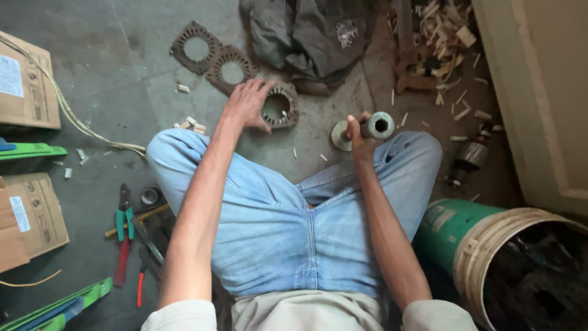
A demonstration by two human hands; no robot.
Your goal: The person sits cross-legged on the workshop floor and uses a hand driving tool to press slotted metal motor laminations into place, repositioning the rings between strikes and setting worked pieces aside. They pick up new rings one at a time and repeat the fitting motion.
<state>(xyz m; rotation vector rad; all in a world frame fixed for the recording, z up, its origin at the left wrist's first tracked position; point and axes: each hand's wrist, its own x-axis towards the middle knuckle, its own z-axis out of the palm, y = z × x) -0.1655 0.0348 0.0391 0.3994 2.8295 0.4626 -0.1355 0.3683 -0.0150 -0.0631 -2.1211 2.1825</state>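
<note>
Down on the concrete floor (110, 55), just past the person's knees, a round toothed metal core (280, 105) sits with its hollow centre facing up. The left hand (247, 103) rests on its near left rim, fingers spread and laid flat rather than closed around it. To the right, the right hand (361, 136) is wrapped tight around a short grey metal tube (378, 125), whose open end points toward the camera; a flat disc-like piece (339, 136) sits just behind the fist, though whether it belongs to the tube is hard to tell from this angle.

Beyond the core, two flat rusty ring plates (213, 59) with notched inner edges lie touching each other. A crumpled dark cloth (306, 34) is heaped behind them, and a scatter of pale wood chips (444, 27) lies by the wall.

Blue jeans (306, 214) cover the person's crossed legs. Near the left knee lie green-handled pliers (124, 220), a red-handled tool (122, 263) and a small roll of tape (149, 197). Closed cardboard boxes (27, 214) lie at the left edge, with a pale cable (67, 110) running across the floor.

At lower right a green drum (450, 224) lies on its side, and a cream bucket (490, 245) sits against it; the bucket's inside is dark, and its contents cannot be made out.
</note>
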